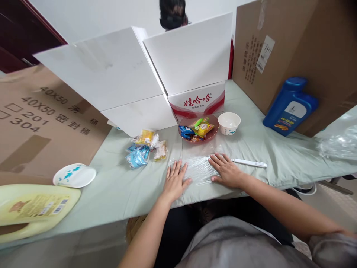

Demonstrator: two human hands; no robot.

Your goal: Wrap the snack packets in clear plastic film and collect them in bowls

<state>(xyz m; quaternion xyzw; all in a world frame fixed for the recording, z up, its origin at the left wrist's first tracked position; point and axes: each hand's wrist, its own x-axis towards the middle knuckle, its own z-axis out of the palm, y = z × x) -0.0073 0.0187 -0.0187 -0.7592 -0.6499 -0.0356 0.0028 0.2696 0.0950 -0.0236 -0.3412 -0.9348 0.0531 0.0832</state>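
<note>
My left hand (175, 180) and my right hand (225, 170) lie flat, fingers stretched out, on a sheet of clear plastic wrap (198, 168) spread over the pale green tablecloth (117, 186) near the front edge. Just beyond the wrap stands a reddish plate (212, 136) with several snack packets (198, 128) in it. A white bowl (229, 123) sits to its right. A thin white tool (249, 163) lies right of my right hand. More snack packets (143, 149) lie loose to the left of the wrap.
An open white carton (145, 78) with red lettering stands behind the plate. Brown cardboard boxes (36, 119) flank both sides. A blue jug (290, 106) leans at the right, a white dish (74, 175) and a yellow bottle (33, 208) lie at the left. Another person's head (173, 14) shows behind the carton.
</note>
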